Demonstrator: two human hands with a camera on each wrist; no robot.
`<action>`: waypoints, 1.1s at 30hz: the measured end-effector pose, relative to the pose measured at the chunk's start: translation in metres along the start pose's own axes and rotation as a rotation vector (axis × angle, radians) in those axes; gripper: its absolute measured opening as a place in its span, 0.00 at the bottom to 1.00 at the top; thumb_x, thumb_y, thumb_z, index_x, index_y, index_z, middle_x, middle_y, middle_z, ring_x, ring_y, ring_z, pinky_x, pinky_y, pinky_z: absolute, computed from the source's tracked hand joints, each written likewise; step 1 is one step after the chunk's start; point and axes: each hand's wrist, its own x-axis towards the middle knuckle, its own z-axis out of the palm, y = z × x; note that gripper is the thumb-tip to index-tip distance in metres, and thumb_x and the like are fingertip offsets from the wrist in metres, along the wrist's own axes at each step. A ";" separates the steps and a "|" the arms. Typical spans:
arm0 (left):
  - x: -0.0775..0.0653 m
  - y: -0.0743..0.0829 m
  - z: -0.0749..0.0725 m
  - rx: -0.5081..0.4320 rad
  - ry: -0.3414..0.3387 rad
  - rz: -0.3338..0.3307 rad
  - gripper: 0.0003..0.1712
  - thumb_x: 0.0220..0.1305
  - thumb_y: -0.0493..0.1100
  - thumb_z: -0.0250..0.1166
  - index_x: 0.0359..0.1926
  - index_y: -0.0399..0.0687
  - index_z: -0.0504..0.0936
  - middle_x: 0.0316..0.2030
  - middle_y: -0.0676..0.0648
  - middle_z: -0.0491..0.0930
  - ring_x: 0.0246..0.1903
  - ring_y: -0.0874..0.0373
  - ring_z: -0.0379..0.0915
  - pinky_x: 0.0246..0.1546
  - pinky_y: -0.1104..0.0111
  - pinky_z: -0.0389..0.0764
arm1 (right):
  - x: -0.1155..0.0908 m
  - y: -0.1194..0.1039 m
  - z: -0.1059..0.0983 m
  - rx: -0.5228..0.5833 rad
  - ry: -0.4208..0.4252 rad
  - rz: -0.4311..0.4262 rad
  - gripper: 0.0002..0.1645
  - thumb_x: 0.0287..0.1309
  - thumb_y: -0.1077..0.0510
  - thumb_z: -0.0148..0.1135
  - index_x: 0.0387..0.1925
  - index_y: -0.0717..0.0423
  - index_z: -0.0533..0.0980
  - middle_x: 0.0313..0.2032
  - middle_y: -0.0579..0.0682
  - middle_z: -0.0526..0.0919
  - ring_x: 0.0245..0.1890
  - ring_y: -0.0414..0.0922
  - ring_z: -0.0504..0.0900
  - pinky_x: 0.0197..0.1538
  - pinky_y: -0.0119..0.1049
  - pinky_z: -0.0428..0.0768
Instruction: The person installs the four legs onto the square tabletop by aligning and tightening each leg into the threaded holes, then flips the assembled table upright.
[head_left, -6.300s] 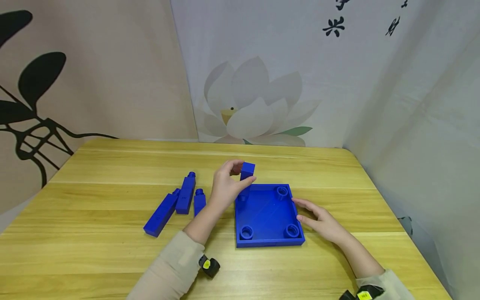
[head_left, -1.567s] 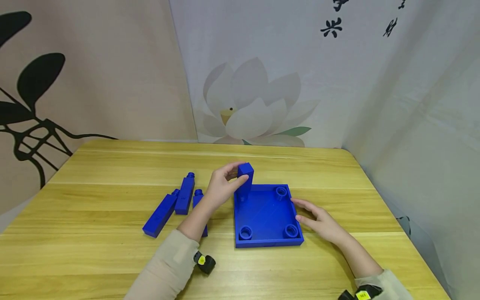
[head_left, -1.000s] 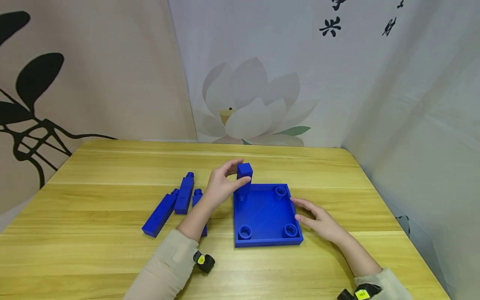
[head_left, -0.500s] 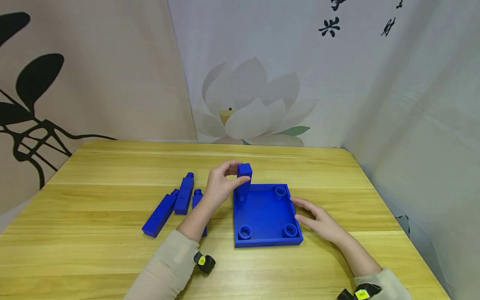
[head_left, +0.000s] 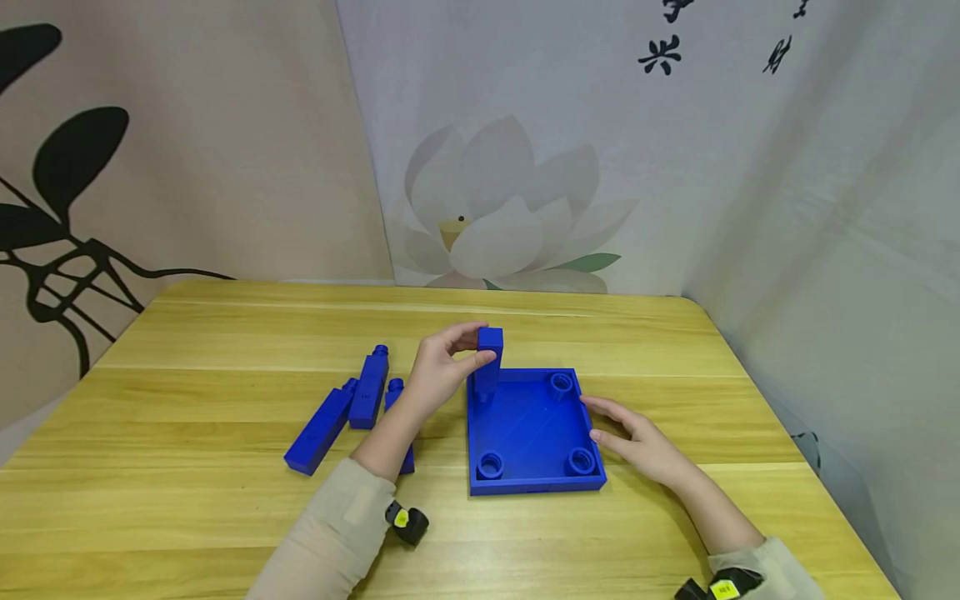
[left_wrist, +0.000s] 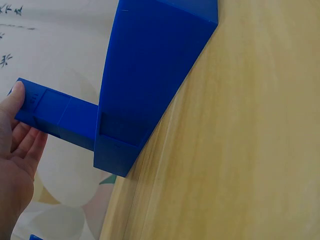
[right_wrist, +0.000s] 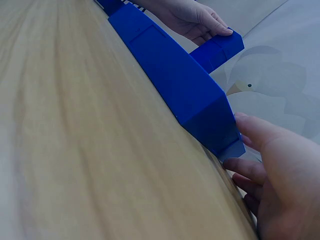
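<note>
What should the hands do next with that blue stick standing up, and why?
Probably have the left hand give the blue stick a small twist: that hand pinches it upright at the far-left corner of the blue tray, and the other corners have round, screw-like sockets. The right hand touches the tray's right side, so it could hold things steady.

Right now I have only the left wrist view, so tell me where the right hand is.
Observer: The right hand touches the right wall of the blue tray.
Operator: Report on the open side of that tray.
Observer: Three round sockets show there, in the two near corners and the far right one.
Operator: Check the table to the left of it.
Observer: Three loose blue posts lie there, one partly hidden by the left arm.
</note>
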 end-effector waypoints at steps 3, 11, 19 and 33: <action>0.000 0.000 0.000 -0.006 -0.004 -0.001 0.22 0.58 0.32 0.68 0.54 0.30 0.77 0.41 0.36 0.82 0.44 0.44 0.78 0.53 0.54 0.75 | 0.000 0.000 0.000 -0.002 0.003 -0.004 0.28 0.67 0.57 0.56 0.67 0.56 0.65 0.65 0.55 0.68 0.65 0.53 0.64 0.63 0.54 0.61; 0.001 0.000 0.000 -0.022 -0.019 -0.015 0.21 0.59 0.32 0.67 0.54 0.29 0.77 0.42 0.35 0.81 0.45 0.44 0.78 0.54 0.54 0.74 | 0.000 0.000 0.000 -0.005 0.009 0.000 0.28 0.67 0.57 0.57 0.67 0.55 0.66 0.64 0.55 0.68 0.65 0.53 0.64 0.64 0.52 0.62; 0.001 0.000 -0.001 -0.041 -0.033 -0.026 0.21 0.60 0.32 0.66 0.54 0.29 0.77 0.42 0.35 0.81 0.46 0.44 0.77 0.54 0.53 0.74 | -0.001 0.001 -0.001 0.011 0.018 0.013 0.28 0.67 0.57 0.57 0.66 0.55 0.66 0.64 0.54 0.70 0.65 0.51 0.65 0.64 0.52 0.62; 0.002 -0.002 -0.003 -0.075 -0.039 -0.066 0.21 0.60 0.32 0.67 0.54 0.31 0.78 0.42 0.36 0.82 0.47 0.45 0.78 0.50 0.57 0.77 | 0.002 -0.001 -0.001 0.021 -0.002 0.028 0.28 0.66 0.56 0.58 0.66 0.58 0.67 0.63 0.55 0.70 0.64 0.53 0.65 0.63 0.51 0.64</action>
